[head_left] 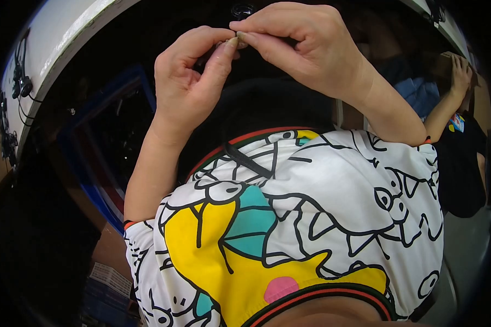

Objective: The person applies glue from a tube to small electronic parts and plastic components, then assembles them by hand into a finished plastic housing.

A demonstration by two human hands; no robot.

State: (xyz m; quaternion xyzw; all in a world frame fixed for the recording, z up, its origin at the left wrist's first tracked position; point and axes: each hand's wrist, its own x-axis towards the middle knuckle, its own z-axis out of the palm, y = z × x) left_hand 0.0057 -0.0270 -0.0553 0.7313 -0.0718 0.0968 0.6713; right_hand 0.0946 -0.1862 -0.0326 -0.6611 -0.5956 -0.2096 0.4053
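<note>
Both of my hands are raised close together at the top of the view, their fingertips nearly meeting. My left hand (193,73) is closed in a pinch, thumb against the bent fingers. From the right, my right hand (305,46) pinches with thumb and forefinger at the same spot. Whatever lies between the fingertips is too small and too hidden to make out. Just beyond the fingers is a small coiled black cable (242,10), and I cannot tell whether it touches them.
A curved white table edge (71,46) runs along the upper left, with bundled black wired earphones (21,82) on it. Below stands a blue-rimmed crate (87,163) in shadow. At the right, a co-worker's arm (447,103) reaches toward a cardboard box (480,92).
</note>
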